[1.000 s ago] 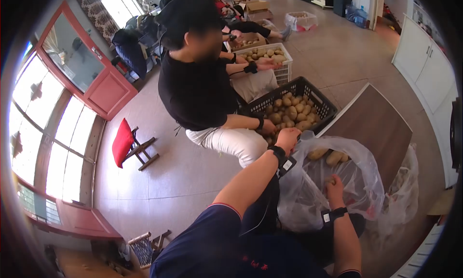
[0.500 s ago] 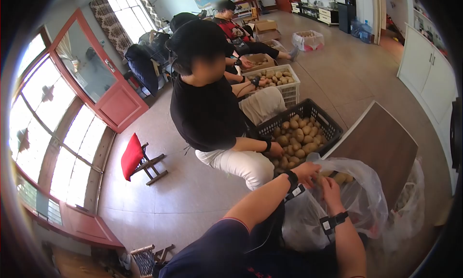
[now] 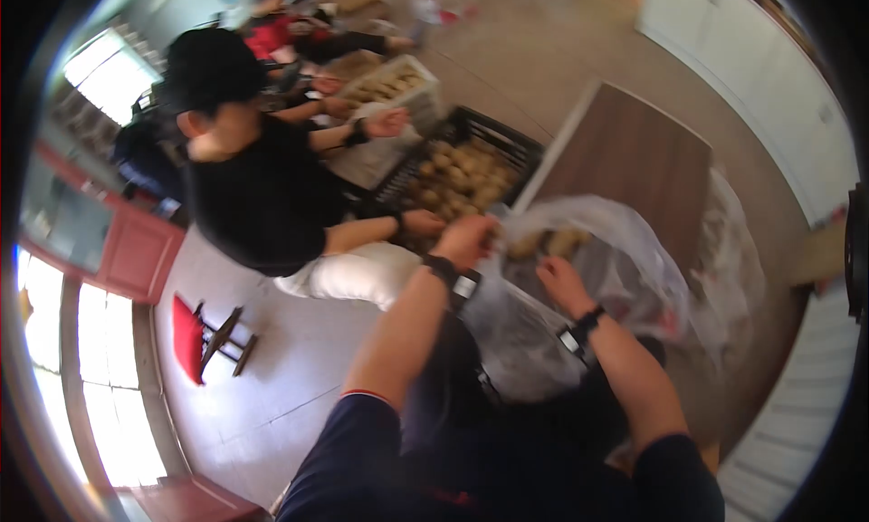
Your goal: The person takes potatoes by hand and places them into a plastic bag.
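R hand (image 3: 568,288) blurred, can't tell grip; potatoes (image 3: 568,242) just beyond, nr bag (image 3: 520,350).

Potatoes (image 3: 462,173) held in the crate (image 3: 500,133)
The bag (image 3: 520,354) is placed before it, the basket (image 3: 425,103) behind it, the board (image 3: 629,160) to its right, the stool (image 3: 187,339) to its left.

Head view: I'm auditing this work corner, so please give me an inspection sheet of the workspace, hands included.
Surface: brown board, with the bag in front of its near end.
Job's things: potatoes at the bag's mouth; more in the black crate.
Clutter: loose plastic beside the board.
Hands: left hand at the bag's rim, right hand at its mouth; grips too blurred to tell.
Cables: cannot tell in the blur.
Surroundings: co-worker beside the black crate; white crate, red stool, white cabinet.
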`<state>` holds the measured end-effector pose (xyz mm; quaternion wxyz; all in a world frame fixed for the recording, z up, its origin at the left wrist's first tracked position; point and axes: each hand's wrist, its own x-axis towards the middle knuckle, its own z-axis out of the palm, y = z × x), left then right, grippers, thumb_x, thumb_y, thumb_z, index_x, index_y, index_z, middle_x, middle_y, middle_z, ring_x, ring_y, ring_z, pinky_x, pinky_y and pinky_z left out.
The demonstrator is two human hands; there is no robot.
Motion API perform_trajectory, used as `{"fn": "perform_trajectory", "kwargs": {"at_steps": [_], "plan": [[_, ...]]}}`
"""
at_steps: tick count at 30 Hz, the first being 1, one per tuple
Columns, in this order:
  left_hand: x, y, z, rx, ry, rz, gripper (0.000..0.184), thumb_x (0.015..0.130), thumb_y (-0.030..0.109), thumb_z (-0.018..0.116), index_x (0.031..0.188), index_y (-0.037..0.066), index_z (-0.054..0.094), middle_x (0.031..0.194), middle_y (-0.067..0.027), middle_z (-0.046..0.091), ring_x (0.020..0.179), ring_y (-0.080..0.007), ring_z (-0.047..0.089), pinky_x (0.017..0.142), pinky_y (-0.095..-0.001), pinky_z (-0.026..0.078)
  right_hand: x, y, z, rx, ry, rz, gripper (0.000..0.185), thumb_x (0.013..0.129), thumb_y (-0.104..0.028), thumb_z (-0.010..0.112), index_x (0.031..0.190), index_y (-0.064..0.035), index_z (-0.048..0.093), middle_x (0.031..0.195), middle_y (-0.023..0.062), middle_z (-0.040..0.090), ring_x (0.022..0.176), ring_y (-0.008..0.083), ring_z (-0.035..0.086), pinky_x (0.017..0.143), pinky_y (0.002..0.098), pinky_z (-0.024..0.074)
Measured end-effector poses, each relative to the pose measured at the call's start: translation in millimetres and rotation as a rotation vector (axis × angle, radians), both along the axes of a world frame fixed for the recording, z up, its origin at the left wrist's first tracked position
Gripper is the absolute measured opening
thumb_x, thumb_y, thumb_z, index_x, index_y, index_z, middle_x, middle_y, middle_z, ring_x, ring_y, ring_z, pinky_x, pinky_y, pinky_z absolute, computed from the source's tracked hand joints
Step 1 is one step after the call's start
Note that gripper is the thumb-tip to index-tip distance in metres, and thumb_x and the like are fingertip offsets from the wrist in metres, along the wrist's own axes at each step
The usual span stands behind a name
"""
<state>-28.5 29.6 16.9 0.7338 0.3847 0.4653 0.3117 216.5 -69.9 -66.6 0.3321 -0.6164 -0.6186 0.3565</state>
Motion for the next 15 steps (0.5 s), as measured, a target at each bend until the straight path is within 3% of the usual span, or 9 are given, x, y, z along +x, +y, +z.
{"fn": "perform_trajectory", "kwargs": {"at_steps": [2,4,7,9,11,13,15], "plan": [[-7,11,-19,-0.122,-0.142,0.137,0.013,0.09,0.026,0.062,0.093,0.012,0.064,0.084,-0.0028,0.063,0.069,-0.0182,0.057,0.055,-0.0336,0.045,16,-9,4,0.003,-0.12,-0.035,0.03,0.086,-0.024,0.062,0.106,-0.0009,0.063,0.099,0.0194,0.064,0.1,0.037,0.06,0.088,0.044,0.048],[-14,10,-5,-0.192,-0.078,0.249,0.019,0.095,0.03,0.058,0.104,0.014,0.061,0.091,-0.0037,0.063,0.072,-0.0189,0.058,0.059,-0.0332,0.048,28,-9,-1,0.052,-0.246,-0.096,0.03,0.083,-0.02,0.063,0.106,-0.0007,0.061,0.107,0.0213,0.06,0.105,0.039,0.057,0.091,0.0457,0.0465],[-24,18,-10,-0.182,-0.09,0.277,0.021,0.097,0.029,0.055,0.108,0.011,0.059,0.093,-0.0049,0.063,0.072,-0.0198,0.058,0.062,-0.0336,0.051,41,-4,8,0.056,-0.355,-0.223,0.037,0.081,-0.018,0.064,0.112,-0.0002,0.057,0.117,0.0232,0.056,0.106,0.0404,0.056,0.092,0.0464,0.0458],[-27,23,-21,-0.184,-0.151,0.369,0.021,0.097,0.022,0.051,0.113,0.009,0.055,0.096,-0.0079,0.062,0.075,-0.0232,0.059,0.062,-0.0371,0.053,50,1,17,0.079,-0.415,-0.235,0.039,0.08,-0.018,0.065,0.114,-0.0002,0.056,0.119,0.0234,0.055,0.107,0.0402,0.056,0.093,0.0461,0.0455],[-29,25,-24,-0.181,-0.153,0.403,0.021,0.097,0.021,0.051,0.113,0.008,0.054,0.098,-0.0086,0.062,0.076,-0.0241,0.06,0.064,-0.0379,0.053,54,7,21,0.099,-0.475,-0.245,0.042,0.079,-0.018,0.066,0.116,-0.0001,0.056,0.121,0.0235,0.054,0.108,0.04,0.055,0.094,0.0457,0.0452],[-31,26,-25,-0.174,-0.154,0.441,0.021,0.097,0.021,0.051,0.112,0.007,0.054,0.1,-0.0093,0.062,0.076,-0.0251,0.06,0.065,-0.0386,0.054,54,15,27,0.288,-0.546,-0.246,0.045,0.077,-0.018,0.068,0.117,-0.0009,0.055,0.122,0.0222,0.055,0.109,0.0419,0.055,0.095,0.0465,0.0447],[-32,27,-24,-0.164,-0.157,0.469,0.02,0.098,0.018,0.05,0.113,0.005,0.053,0.103,-0.0111,0.062,0.08,-0.0277,0.062,0.069,-0.0393,0.056,52,23,35,0.254,-0.506,-0.184,0.046,0.077,-0.019,0.069,0.118,-0.0018,0.055,0.123,0.0214,0.054,0.112,0.0426,0.053,0.096,0.0473,0.0437]]}}
